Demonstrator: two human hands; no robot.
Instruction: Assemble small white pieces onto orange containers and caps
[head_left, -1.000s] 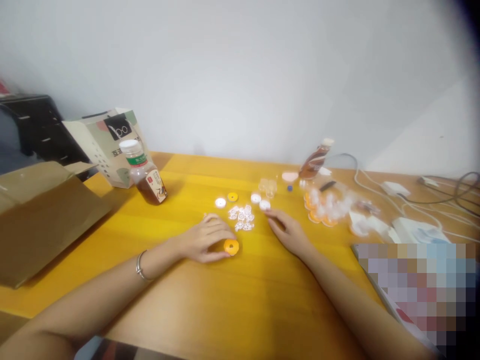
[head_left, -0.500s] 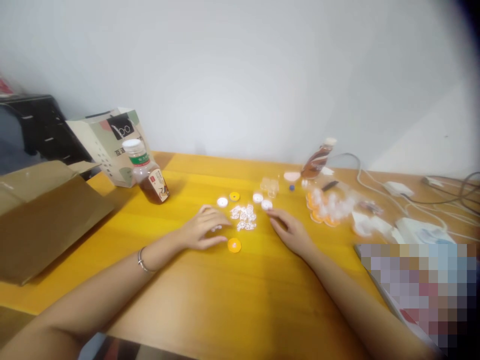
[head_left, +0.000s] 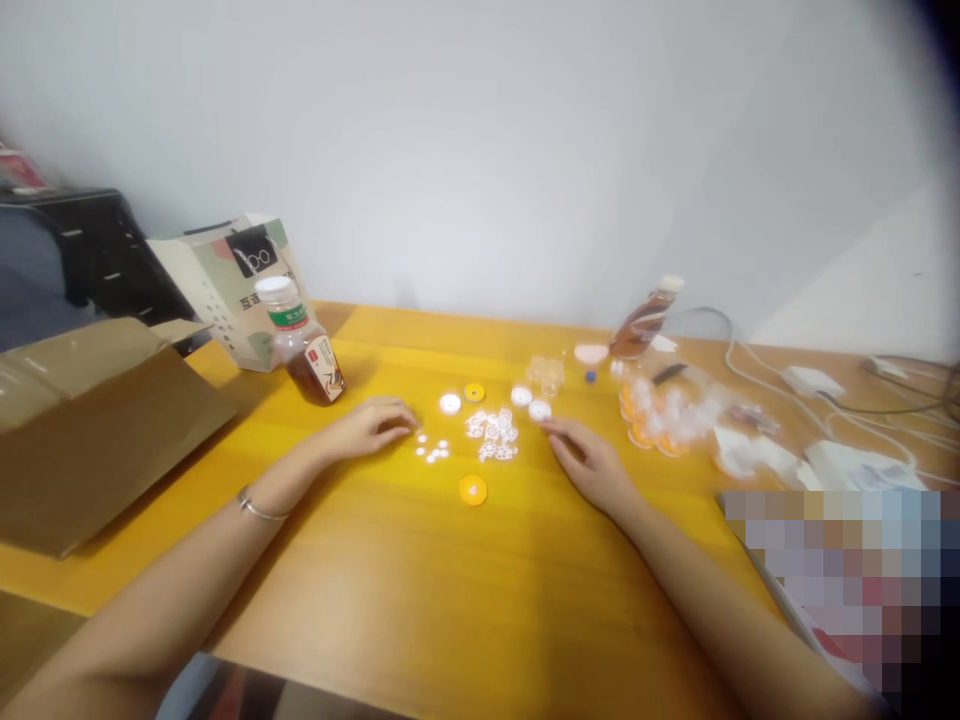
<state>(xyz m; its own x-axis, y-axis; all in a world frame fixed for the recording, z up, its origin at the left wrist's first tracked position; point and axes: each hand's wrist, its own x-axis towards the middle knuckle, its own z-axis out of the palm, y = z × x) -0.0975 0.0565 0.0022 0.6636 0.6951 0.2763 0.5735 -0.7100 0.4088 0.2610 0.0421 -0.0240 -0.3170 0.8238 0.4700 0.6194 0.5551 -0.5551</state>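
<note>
Beside small white pieces (head_left: 431, 459), farther from the orange disc (head_left: 465, 494) than before: left hand (head_left: 374, 425), loosely parted, apparently empty.

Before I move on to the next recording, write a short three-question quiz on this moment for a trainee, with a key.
1. Multiple choice: which lies nearest the left hand?
A) the cardboard box
B) the small round white pieces
C) the paper bag
2. Fill in: the disc at the fingers of the right hand is ____ in colour.
3. True or false: the orange disc nearest the camera wearer lies apart from both hands.

Key: 1. B; 2. white; 3. true.
</note>
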